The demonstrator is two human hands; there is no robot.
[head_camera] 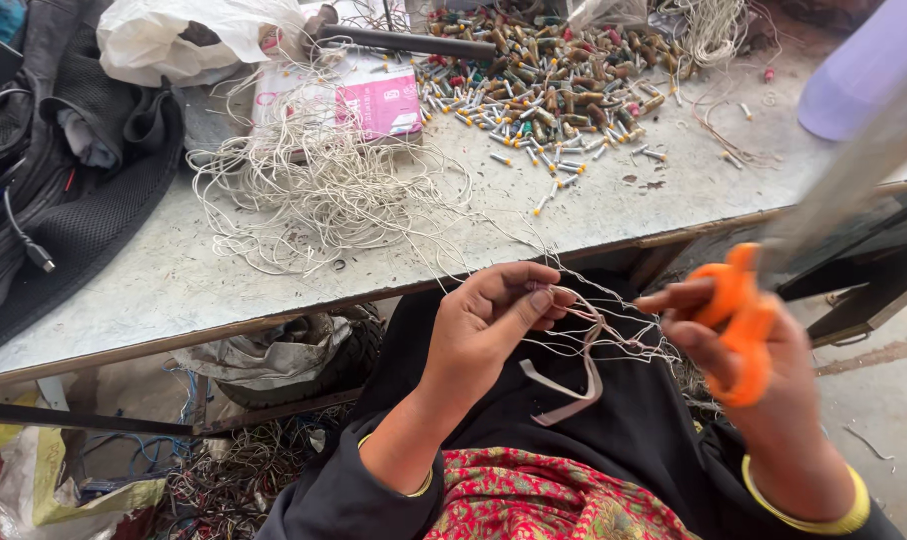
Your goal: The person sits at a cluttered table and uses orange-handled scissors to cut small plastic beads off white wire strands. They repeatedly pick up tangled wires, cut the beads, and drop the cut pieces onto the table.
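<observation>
My left hand (pixel 493 318) pinches a bundle of thin white strings (pixel 613 335) over my lap, with a pale flat band (pixel 573 385) hanging from the same grip. My right hand (pixel 738 370) holds scissors (pixel 741 318) with orange handles; the long blades point up and to the right and are blurred. The strings stretch from my left fingers toward the right hand. More of the same string lies in a loose tangle (pixel 318 190) on the grey table (pixel 173 290) just beyond my hands.
Several small cylindrical pieces (pixel 553 85) are heaped at the table's back. A pink box (pixel 378 100), a white plastic bag (pixel 183 40), a black backpack (pixel 53 170) and a lilac container (pixel 858 75) sit around them. Wire scraps and bags lie under the table.
</observation>
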